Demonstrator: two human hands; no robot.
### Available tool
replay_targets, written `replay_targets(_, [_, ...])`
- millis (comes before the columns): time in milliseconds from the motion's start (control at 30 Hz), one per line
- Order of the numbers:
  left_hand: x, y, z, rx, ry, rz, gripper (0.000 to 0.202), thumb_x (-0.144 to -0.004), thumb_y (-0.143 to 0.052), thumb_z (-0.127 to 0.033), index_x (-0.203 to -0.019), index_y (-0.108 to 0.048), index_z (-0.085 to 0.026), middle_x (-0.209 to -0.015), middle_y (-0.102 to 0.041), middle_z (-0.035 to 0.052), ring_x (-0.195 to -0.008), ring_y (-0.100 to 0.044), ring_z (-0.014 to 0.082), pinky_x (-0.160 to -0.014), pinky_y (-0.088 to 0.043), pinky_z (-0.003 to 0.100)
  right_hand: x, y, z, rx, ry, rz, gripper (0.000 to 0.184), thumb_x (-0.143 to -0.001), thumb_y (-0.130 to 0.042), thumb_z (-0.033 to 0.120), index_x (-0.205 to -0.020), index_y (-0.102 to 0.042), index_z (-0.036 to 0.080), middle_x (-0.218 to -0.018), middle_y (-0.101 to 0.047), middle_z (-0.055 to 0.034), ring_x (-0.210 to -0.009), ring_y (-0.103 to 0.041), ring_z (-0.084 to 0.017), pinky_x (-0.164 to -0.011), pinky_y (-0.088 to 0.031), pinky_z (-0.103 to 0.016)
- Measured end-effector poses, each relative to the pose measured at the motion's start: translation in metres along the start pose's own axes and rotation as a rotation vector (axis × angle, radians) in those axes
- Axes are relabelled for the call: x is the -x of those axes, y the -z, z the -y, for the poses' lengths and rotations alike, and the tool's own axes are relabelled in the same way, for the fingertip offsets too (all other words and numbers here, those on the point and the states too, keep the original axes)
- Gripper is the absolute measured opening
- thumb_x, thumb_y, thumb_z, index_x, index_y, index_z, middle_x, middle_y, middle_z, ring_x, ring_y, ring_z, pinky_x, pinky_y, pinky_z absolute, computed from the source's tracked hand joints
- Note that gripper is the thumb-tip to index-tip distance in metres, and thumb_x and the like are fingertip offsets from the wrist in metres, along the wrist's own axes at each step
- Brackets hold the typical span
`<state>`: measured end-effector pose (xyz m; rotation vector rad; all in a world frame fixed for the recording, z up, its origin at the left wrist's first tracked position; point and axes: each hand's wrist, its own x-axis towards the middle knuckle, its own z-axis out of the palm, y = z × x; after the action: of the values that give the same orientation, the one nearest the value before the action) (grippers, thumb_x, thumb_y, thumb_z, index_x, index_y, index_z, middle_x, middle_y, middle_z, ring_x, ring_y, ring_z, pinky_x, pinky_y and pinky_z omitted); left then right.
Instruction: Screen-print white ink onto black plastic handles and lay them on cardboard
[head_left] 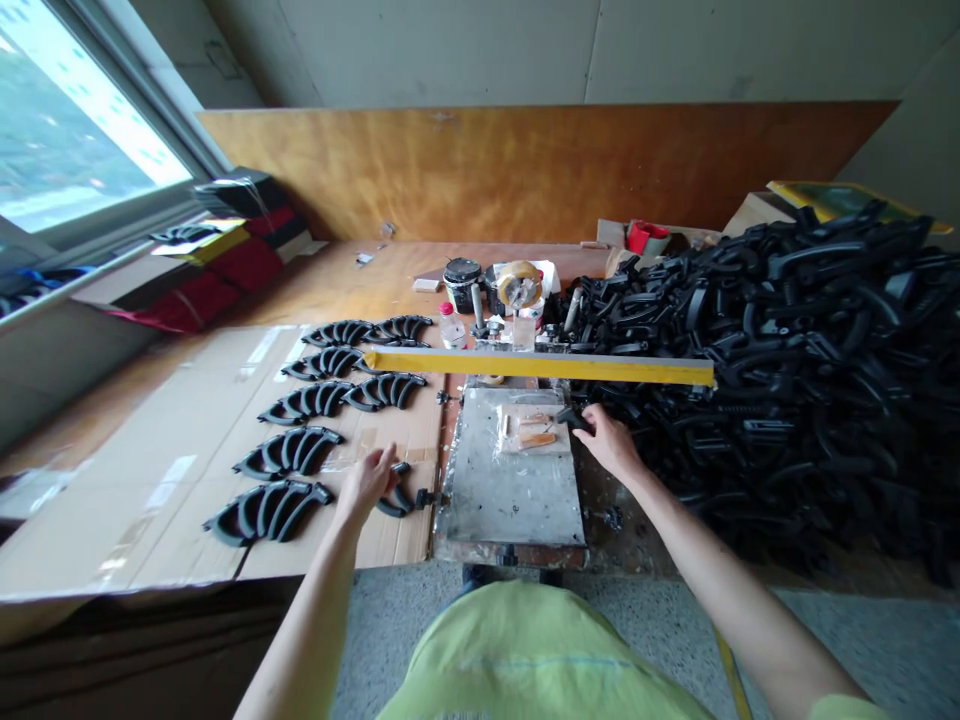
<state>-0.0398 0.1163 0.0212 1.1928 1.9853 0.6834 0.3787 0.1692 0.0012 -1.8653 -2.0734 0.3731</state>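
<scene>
My left hand point(365, 481) rests on a black curved plastic handle point(397, 497) lying on the cardboard sheet point(150, 470), fingers curled over it. My right hand point(611, 441) grips another black handle point(574, 417) at the right edge of the grey metal plate point(514, 490). On that plate lies a small clear bag with orange pieces point(534, 430). A yellow bar point(540, 366) crosses above the plate.
Rows of black handles point(300, 450) lie in groups on the cardboard to the left. A big heap of black handles point(787, 370) fills the right side. A tape roll point(519, 285), black pot point(461, 283) and small bottle point(450, 325) stand behind the bar. Red cloth point(217, 280) sits by the window.
</scene>
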Motion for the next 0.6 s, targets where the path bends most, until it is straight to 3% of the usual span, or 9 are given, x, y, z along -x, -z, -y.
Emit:
replay_targets(67, [-0.003,-0.001,-0.057,0.174,-0.136,-0.033,0.046,-0.080,-0.047,-0.062,-0.088,-0.059,-0.018,-0.060,-0.061,0.0012,-0.047,-0.054,0.0122,-0.047,-0.043,0.021,-0.012,-0.010,0.019,-0.162,0.268,-0.023,0.029,-0.081,-0.064,0.021,-0.110,-0.062,0.022,-0.107,-0.068,-0.0043,-0.098,-0.061,-0.018,-0.086,-0.046,-0.031])
replay_targets(133, [-0.002,-0.005,-0.111,0.534,-0.321,-0.021,0.042,-0.076,-0.059,-0.056,-0.095,-0.059,-0.018,-0.061,-0.062,0.0006,-0.048,-0.054,0.0112,-0.048,-0.044,0.020,-0.021,-0.025,0.037,-0.216,0.452,-0.036,0.028,-0.077,-0.069,0.018,-0.105,-0.067,0.023,-0.104,-0.068,-0.0038,-0.099,-0.058,-0.019,-0.089,-0.045,-0.033])
replay_targets(233, [0.005,-0.013,-0.166,0.802,-0.433,-0.028,0.035,-0.078,-0.059,-0.052,-0.080,-0.059,-0.017,-0.051,-0.054,-0.0024,-0.041,-0.046,0.0080,-0.043,-0.038,0.017,-0.027,-0.044,0.052,-0.203,0.525,-0.051,0.030,-0.073,-0.074,0.015,-0.101,-0.070,0.021,-0.096,-0.069,-0.0041,-0.094,-0.056,-0.020,-0.085,-0.046,-0.034])
replay_targets(333, [0.010,-0.018,-0.179,0.870,-0.418,-0.072,0.037,-0.081,-0.056,-0.050,-0.070,-0.058,-0.016,-0.046,-0.048,-0.0030,-0.040,-0.044,0.0073,-0.041,-0.036,0.016,-0.028,-0.054,0.051,-0.210,0.522,-0.068,0.030,-0.071,-0.076,0.016,-0.100,-0.072,0.022,-0.094,-0.069,-0.0034,-0.091,-0.055,-0.020,-0.082,-0.046,-0.033])
replay_targets(600, [0.006,-0.018,-0.164,0.873,-0.406,-0.024,0.034,-0.080,-0.058,-0.047,-0.085,-0.064,-0.014,-0.055,-0.057,-0.0001,-0.047,-0.052,0.0095,-0.046,-0.044,0.019,-0.032,-0.066,0.043,-0.143,0.525,-0.076,0.021,-0.084,-0.062,0.019,-0.102,-0.072,0.025,-0.095,-0.068,-0.0037,-0.090,-0.053,-0.018,-0.081,-0.044,-0.033])
